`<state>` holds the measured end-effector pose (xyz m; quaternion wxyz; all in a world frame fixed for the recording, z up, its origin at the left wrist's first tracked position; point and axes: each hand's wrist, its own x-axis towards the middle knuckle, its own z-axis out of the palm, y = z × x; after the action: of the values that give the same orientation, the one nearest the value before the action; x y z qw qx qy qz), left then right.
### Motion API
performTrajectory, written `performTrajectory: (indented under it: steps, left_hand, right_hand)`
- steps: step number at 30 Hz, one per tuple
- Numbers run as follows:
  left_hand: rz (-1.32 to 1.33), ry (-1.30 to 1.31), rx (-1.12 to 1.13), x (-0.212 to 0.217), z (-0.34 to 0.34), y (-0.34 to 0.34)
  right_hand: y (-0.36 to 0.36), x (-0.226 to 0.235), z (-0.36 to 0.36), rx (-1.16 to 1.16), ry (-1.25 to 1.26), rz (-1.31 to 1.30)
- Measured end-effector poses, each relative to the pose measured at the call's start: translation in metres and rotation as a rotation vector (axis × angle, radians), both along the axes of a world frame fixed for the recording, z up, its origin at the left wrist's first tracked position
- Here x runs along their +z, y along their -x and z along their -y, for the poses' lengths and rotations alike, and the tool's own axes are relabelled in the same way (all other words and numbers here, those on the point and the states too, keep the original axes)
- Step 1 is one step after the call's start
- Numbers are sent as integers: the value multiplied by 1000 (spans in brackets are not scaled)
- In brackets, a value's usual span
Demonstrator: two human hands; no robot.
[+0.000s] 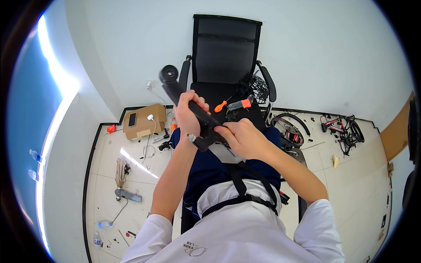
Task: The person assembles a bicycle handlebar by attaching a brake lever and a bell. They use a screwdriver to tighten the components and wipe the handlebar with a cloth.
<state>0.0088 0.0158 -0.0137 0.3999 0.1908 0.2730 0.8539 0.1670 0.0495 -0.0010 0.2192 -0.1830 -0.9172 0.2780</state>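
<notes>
I see my left hand [189, 110] wrapped tight around a long black bar-shaped part [193, 107] that slants up and away to a round black end [168, 73], well above that hand. My right hand [241, 138] is curled shut against the lower end of the same part, just beside the left hand, fingers pressed on it; what they pinch there I cannot tell. A small silver bolt or socket [190, 137] shows at the base of the left hand. Beyond both hands stands a black office chair [226, 48], and on its seat, just past the right hand, lie an orange-handled tool [220, 106] and a grey-and-orange tool [240, 104]. To the left of the left hand a cardboard box [144, 121] sits on the floor, and well to the right of the right hand lies a small bicycle frame [344, 127].
</notes>
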Motion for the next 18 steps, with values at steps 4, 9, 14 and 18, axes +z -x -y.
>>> performTrajectory:
  steps: [4,9,14,18]
  left_hand:
    - [-63,-98,188,-2,2,8]
    - [-172,-238,216,1,14,8]
    - [-293,-422,47,5,12,13]
    - [-374,-419,-120,7,15,13]
  right_hand:
    - [10,-3,8,-58,102,-45]
    - [14,-13,21,-104,192,-169]
    - [9,-17,31,-91,267,-263]
    - [-1,-13,33,-138,269,-256]
